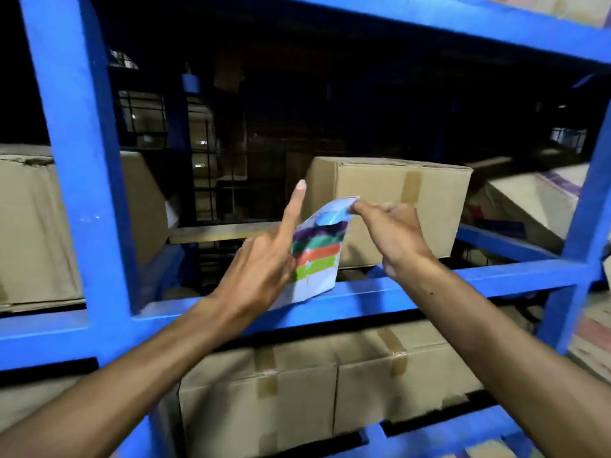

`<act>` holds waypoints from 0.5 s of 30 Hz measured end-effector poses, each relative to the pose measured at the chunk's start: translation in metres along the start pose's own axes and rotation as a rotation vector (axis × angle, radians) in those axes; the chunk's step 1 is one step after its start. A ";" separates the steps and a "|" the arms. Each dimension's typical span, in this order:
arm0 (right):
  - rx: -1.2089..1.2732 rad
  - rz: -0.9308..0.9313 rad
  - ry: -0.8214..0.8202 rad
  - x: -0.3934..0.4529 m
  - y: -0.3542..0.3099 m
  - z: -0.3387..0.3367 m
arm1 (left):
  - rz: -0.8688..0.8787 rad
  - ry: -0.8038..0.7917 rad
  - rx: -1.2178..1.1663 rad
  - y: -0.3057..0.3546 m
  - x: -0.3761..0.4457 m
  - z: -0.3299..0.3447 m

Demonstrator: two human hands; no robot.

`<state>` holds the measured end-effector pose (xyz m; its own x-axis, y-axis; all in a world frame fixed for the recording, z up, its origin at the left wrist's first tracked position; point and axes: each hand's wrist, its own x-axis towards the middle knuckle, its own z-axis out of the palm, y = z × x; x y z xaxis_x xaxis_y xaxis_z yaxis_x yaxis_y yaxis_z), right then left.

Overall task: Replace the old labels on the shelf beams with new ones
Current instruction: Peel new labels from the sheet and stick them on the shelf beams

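Note:
A white label sheet (319,251) with light blue, purple, teal, red and green strips is held upright in front of the blue shelf beam (463,285). My left hand (261,259) grips the sheet's lower left side, index finger pointing up. My right hand (390,233) pinches the sheet's top edge, at the light blue strip. No label is visible on the beam itself.
A blue upright post (82,160) stands at the left and another (585,226) at the right. Taped cardboard boxes (396,206) sit on the shelf behind the sheet. More boxes (330,391) fill the level below. The rack's back is dark.

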<state>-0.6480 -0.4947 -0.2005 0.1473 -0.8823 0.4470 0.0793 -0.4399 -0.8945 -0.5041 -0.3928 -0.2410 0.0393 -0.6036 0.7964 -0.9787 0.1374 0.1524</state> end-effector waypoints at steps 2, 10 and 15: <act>0.102 0.002 0.008 0.006 -0.008 -0.011 | -0.058 -0.013 -0.017 0.001 0.004 0.003; 0.160 -0.091 -0.023 0.008 0.029 -0.046 | -0.279 -0.164 -0.357 0.003 -0.011 0.028; 0.136 -0.028 -0.143 -0.019 0.097 -0.044 | -0.274 -0.330 -0.262 0.005 -0.051 0.049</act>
<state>-0.6864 -0.5283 -0.2959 0.2813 -0.8331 0.4762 0.2167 -0.4283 -0.8773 -0.5208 -0.4001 -0.3096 0.1805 -0.8554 0.4855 -0.8564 0.1061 0.5053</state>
